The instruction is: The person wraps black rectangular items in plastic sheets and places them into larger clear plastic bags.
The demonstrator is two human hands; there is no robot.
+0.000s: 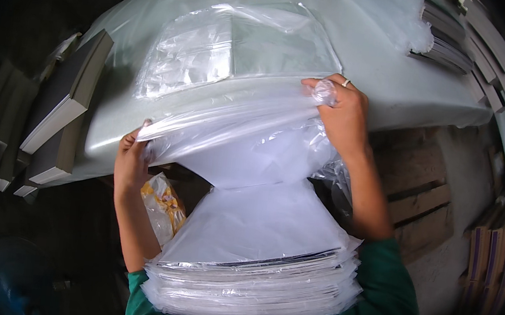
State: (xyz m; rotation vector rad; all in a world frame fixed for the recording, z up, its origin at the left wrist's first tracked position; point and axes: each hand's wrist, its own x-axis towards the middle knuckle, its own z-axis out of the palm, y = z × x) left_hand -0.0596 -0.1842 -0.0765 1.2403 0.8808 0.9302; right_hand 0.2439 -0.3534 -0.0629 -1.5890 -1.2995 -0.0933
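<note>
A clear plastic bag (239,108) is stretched between my two hands over the table's near edge. My left hand (133,156) pinches its left end, thumb and fingers closed on the film. At the other end, my right hand (344,113), with a ring on one finger, grips a bunched knob of the same plastic. Against my body rests a thick stack of plastic-wrapped white sheets (251,286). Its smooth white top (257,226) reaches up toward the bag. Flat clear plastic bags (189,58) lie on the table just beyond my hands.
The table (395,86) has a pale plastic cover. Thick dark-covered books or boards (65,92) stand along its left side, with more dark stacks (440,42) at the far right. Below are a yellow-and-white plastic package (162,206), a wooden pallet (420,203) and bundles with purple stripes (491,262).
</note>
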